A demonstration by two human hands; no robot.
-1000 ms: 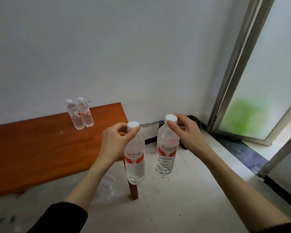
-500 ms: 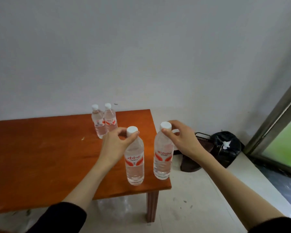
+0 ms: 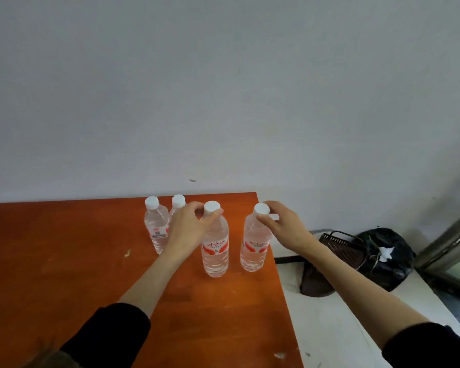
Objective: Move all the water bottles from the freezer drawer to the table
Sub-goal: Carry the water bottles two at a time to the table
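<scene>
Several clear water bottles with white caps and red labels are over the orange wooden table point(image 3: 64, 274). My left hand point(image 3: 190, 225) grips the neck of one bottle point(image 3: 215, 251), whose base is at the table top. My right hand point(image 3: 282, 224) pinches the cap of another bottle point(image 3: 254, 248) close to the table's right edge. Two more bottles stand upright behind my left hand: one point(image 3: 156, 229) in plain sight, the other point(image 3: 178, 201) mostly hidden, only its cap showing. The freezer drawer is out of view.
A grey wall runs behind the table. On the pale floor to the right lie a black bag point(image 3: 383, 256) and a dark brown item point(image 3: 335, 248). A metal door frame point(image 3: 449, 243) stands at the far right.
Both hands have carried their bottles forward and down over the table, close to the two standing bottles. The view has swung left, away from the glass door.
</scene>
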